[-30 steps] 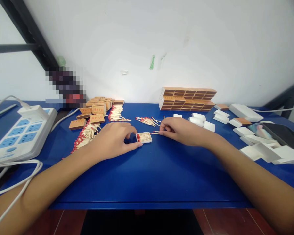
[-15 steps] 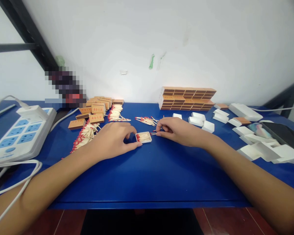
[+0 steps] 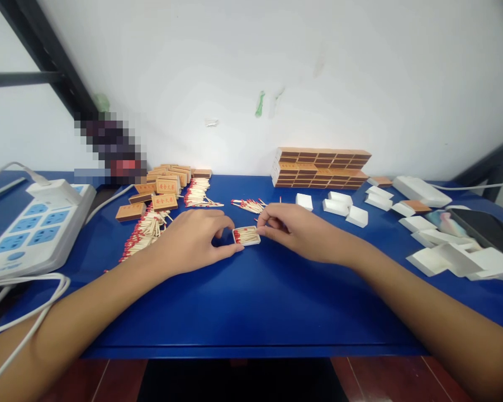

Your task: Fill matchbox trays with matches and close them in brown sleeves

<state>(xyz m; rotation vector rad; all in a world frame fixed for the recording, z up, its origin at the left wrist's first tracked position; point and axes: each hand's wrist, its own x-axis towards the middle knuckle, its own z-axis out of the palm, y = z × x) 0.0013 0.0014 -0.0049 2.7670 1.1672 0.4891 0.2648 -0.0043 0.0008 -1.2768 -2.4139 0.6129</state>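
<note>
A small white tray (image 3: 247,236) with red-tipped matches lying in it sits on the blue table (image 3: 255,301). My left hand (image 3: 195,239) curls around the tray's left end, thumb and fingers pinching it. My right hand (image 3: 295,230) rests at the tray's right end with fingertips pinched on matches at the tray's edge. Loose matches (image 3: 248,205) lie just behind the tray.
Brown matchbox sleeves (image 3: 161,188) and a long heap of matches (image 3: 145,231) lie at the left. A stack of sleeves (image 3: 321,168) stands by the wall. Empty white trays (image 3: 339,205) spread to the right, beside a phone (image 3: 482,228). A power strip (image 3: 33,229) lies far left.
My right hand has slid left from the loose matches to the tray's right end, bringing matches with it. My left hand has kept its hold on the tray.
</note>
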